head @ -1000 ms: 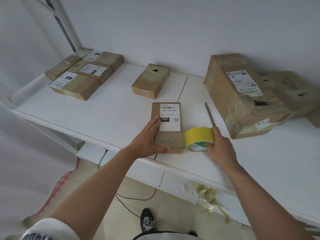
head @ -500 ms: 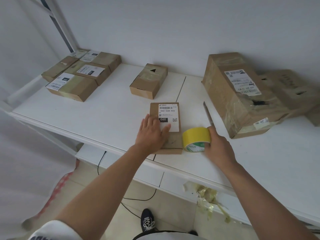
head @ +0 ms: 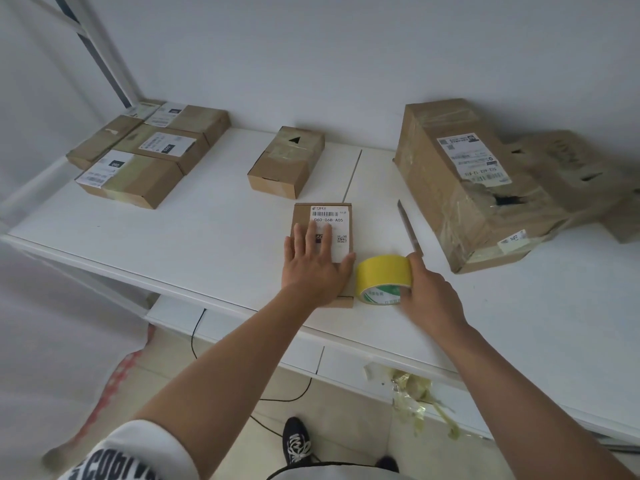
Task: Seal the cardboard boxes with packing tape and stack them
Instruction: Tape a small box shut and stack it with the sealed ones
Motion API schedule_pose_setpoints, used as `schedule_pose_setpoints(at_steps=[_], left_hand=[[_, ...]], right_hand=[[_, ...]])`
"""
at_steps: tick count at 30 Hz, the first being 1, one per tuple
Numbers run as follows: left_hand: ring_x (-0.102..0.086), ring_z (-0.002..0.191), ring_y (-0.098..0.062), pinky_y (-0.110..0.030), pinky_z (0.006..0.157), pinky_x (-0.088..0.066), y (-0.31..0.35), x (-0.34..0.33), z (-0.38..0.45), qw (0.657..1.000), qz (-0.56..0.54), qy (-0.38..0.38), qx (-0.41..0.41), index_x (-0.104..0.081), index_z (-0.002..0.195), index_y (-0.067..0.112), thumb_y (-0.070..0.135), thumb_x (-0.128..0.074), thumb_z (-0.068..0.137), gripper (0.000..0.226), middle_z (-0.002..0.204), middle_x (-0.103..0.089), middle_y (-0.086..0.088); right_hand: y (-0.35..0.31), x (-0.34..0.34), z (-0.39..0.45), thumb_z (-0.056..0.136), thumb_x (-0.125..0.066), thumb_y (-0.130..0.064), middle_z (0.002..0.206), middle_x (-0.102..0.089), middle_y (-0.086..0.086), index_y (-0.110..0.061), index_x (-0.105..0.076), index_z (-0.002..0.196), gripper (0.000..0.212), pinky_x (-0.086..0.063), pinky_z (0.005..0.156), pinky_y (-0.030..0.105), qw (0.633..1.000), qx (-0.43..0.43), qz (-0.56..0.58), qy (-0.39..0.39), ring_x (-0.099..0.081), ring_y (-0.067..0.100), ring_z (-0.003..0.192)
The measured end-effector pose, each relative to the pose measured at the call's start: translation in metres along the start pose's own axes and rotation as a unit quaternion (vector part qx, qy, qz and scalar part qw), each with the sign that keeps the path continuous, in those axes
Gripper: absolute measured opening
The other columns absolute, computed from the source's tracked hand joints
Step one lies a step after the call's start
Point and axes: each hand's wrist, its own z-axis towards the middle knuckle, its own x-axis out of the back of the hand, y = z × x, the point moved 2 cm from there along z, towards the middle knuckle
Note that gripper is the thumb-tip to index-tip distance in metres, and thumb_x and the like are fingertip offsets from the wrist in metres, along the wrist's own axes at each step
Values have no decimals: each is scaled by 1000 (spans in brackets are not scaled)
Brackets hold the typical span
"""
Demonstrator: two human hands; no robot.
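A small flat cardboard box (head: 337, 213) with a white barcode label lies near the table's front edge. My left hand (head: 313, 266) rests flat on top of it, fingers spread over the label. Right beside the box stands a roll of yellow packing tape (head: 381, 275) on its edge. My right hand (head: 427, 289) grips the roll from the right, thumb over its top. A second small box (head: 285, 162) with a black triangle mark sits behind, apart from the first.
Several labelled boxes (head: 145, 154) are grouped at the back left of the white table (head: 194, 230). A large torn box (head: 460, 181) and another box (head: 581, 174) lie at the right. A knife (head: 408, 226) lies between the tape and the large box. Tape scraps (head: 412, 393) hang off the front edge.
My left hand has slid from the box's near left corner up onto its top, over the label. The right hand stays on the tape roll.
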Motion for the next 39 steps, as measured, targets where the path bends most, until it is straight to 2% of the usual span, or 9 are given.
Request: schedule_pose_setpoints(at_steps=[9, 14, 18, 21, 26, 30, 33, 35, 39], left_hand=[[18, 153, -19, -66, 116, 5, -10, 6, 8, 1000, 16, -18, 9, -2, 157, 43, 85, -16, 86, 84, 166, 5, 17], [11, 153, -29, -61, 118, 10, -4, 10, -1, 996, 63, 43, 38, -9, 159, 33, 80, -11, 91, 83, 168, -2, 7], [2, 153, -32, -54, 121, -13, -10, 9, -2, 997, -38, -16, 64, -7, 157, 41, 83, -22, 87, 83, 167, 5, 15], [-10, 149, -29, -50, 113, -29, -13, 14, -1, 995, -74, -30, 64, -7, 156, 43, 87, -33, 82, 90, 165, 4, 19], [-23, 141, -34, -49, 108, -31, -11, 16, 0, 994, -56, -52, 81, 2, 156, 41, 93, -38, 73, 106, 164, 8, 19], [-30, 136, -37, -48, 105, -36, -9, 20, -1, 991, -97, -25, 87, -8, 155, 40, 84, -48, 76, 99, 163, -1, 20], [-35, 133, -37, -44, 98, -36, -9, 24, 0, 976, -196, 5, 99, -19, 154, 39, 76, -53, 78, 91, 160, -13, 20], [-36, 135, -35, -44, 104, -35, -13, 24, -1, 955, -275, 15, 110, -26, 152, 39, 76, -49, 71, 92, 159, -20, 18], [-41, 137, -27, -49, 114, -34, -25, 24, -4, 897, -419, 58, 129, -37, 149, 35, 72, -44, 62, 95, 154, -34, 10]], right_hand=[[-8, -6, -14, 94, -57, -28, 102, -62, 7, -14, -35, 120, 37, -37, 63, 32, 1000, -14, 10, 21, -64, 32, 90], [-8, -10, -14, 95, -57, -28, 104, -63, 9, -13, -34, 123, 39, -41, 64, 33, 999, -19, 25, 21, -64, 33, 92], [-8, -10, -14, 95, -56, -27, 104, -62, 9, -13, -34, 124, 39, -40, 63, 33, 999, -9, 30, 22, -63, 32, 91], [-9, -9, -13, 95, -56, -27, 105, -62, 9, -13, -34, 126, 40, -39, 64, 32, 999, -3, 34, 21, -63, 32, 92], [-8, -8, -15, 96, -56, -29, 105, -63, 9, -12, -35, 130, 43, -38, 63, 31, 999, -6, 39, 34, -64, 32, 92], [-7, -3, -11, 95, -55, -28, 103, -64, 10, -12, -38, 125, 38, -37, 62, 31, 998, 6, 45, 33, -63, 33, 90], [-12, 6, -7, 91, -58, -19, 101, -65, 12, -12, -45, 119, 32, -39, 64, 35, 988, 6, 136, 78, -62, 36, 92], [-19, 11, -5, 88, -62, -16, 97, -63, 7, -15, -48, 118, 34, -42, 66, 35, 966, -3, 229, 116, -60, 33, 89], [-39, 7, 2, 85, -71, -32, 87, -61, -3, -26, -50, 112, 34, -50, 64, 33, 905, -30, 416, 86, -62, 21, 81]])
